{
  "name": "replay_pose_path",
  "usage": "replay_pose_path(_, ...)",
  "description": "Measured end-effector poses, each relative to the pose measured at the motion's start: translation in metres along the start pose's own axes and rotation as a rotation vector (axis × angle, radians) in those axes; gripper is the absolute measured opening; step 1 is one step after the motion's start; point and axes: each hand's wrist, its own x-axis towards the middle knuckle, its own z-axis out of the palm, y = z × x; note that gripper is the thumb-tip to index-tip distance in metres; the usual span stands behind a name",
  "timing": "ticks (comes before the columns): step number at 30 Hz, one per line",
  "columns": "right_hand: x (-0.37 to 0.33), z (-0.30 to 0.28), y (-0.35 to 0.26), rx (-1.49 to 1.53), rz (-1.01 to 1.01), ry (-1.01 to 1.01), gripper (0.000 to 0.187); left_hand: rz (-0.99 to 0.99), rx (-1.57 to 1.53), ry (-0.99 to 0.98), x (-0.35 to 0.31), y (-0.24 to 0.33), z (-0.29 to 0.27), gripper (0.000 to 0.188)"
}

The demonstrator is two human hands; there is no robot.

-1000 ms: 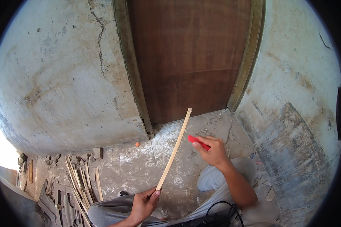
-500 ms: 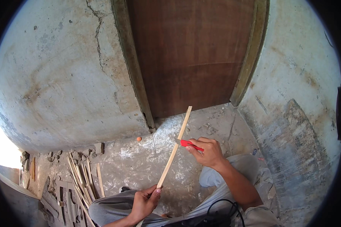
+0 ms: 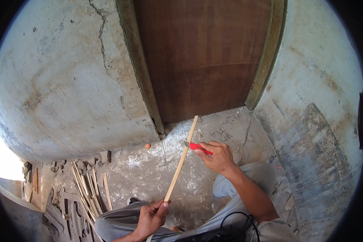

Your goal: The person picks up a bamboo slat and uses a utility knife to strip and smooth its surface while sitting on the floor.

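My left hand (image 3: 152,218) is closed around the lower part of a long, thin wooden strip (image 3: 176,177), which slants up and away toward the door. In my right hand (image 3: 218,156) is a red utility knife (image 3: 200,148), gripped by its handle. Its short blade (image 3: 186,144) lies against the strip, above the strip's middle. Below my left hand the strip's lower end shows again near my lap.
A bundle of similar wooden strips (image 3: 88,189) leans at the left by grey cut-out pieces (image 3: 70,213). Rubble (image 3: 82,164) lines the left wall. A small orange ball (image 3: 148,146) lies near the door frame. A brown door (image 3: 205,60) stands ahead; a black cable (image 3: 246,218) loops over my lap.
The knife and my right hand have shifted slightly up and left along the strip. The strip's far end has swung a little left; my left hand keeps its hold.
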Motion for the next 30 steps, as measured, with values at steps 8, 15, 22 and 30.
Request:
replay_pose_path(8,0.000,0.009,0.006,0.005,-0.026,0.040,0.027,-0.025,-0.003,0.017,0.000,-0.003,-0.007,0.031)
replay_pose_path(15,-0.001,0.011,0.008,0.004,0.035,-0.006,0.032,0.003,0.021,0.021,0.003,-0.003,-0.006,0.031)
replay_pose_path(22,0.000,0.014,0.014,-0.010,0.047,-0.007,0.034,-0.056,-0.045,-0.004,0.004,-0.004,-0.007,0.030)
replay_pose_path(30,0.003,0.012,0.018,-0.037,0.115,-0.028,0.033,-0.081,-0.036,0.001,0.002,-0.001,-0.005,0.031)
